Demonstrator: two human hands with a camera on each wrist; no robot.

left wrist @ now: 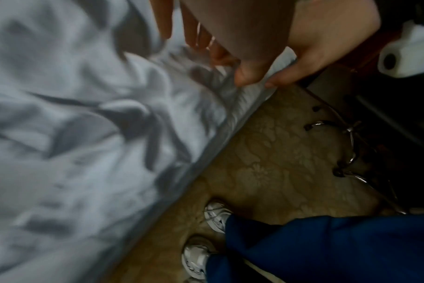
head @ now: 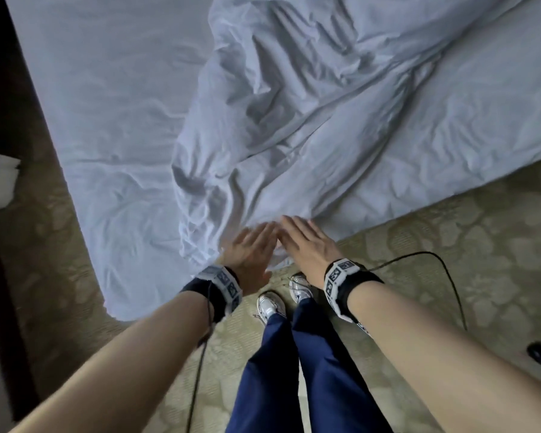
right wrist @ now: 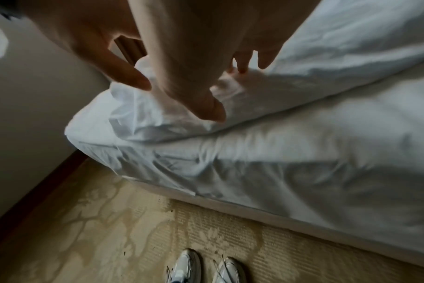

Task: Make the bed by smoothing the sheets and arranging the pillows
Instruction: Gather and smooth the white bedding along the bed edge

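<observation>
Beside the bed, the rumpled duvet [head: 294, 98] and sheet [head: 107, 104] are white, the carpet [head: 450, 245] tan with a floral pattern, the trousers [head: 319, 370] navy, the shoes [head: 270, 304] white.

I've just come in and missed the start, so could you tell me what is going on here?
A person stands at the bed's edge, making it. The left hand and the right hand, fingers straight, reach side by side to the near edge of the rumpled white duvet. The fitted sheet lies bare beside it. No pillows are in view.
</observation>
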